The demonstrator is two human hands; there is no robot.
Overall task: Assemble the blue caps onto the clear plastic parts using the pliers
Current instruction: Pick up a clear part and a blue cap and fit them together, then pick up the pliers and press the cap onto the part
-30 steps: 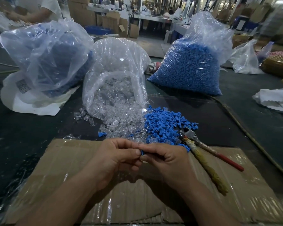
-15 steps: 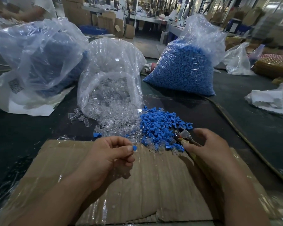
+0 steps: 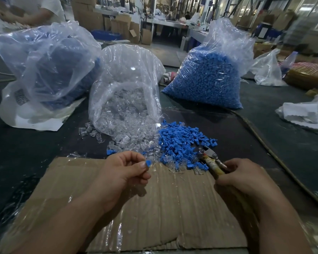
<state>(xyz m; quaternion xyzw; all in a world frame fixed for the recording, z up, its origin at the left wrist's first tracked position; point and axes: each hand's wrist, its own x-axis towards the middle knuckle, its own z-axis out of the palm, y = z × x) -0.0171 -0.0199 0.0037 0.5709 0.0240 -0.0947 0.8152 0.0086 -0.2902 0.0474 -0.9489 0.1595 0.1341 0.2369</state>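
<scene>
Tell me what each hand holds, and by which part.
The left hand pinches a blue cap by its lower end, between thumb and fingertip. The right hand grips the pliers by their wrapped handles.

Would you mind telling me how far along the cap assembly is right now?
Done: possibly the bluish contents of the far-left bag, though that is unclear. In hand: the left hand pinches a blue-capped piece; the right hand grips the pliers, not yet applied. Left: the loose blue caps, the spilled clear parts and a full bag of caps.
</scene>
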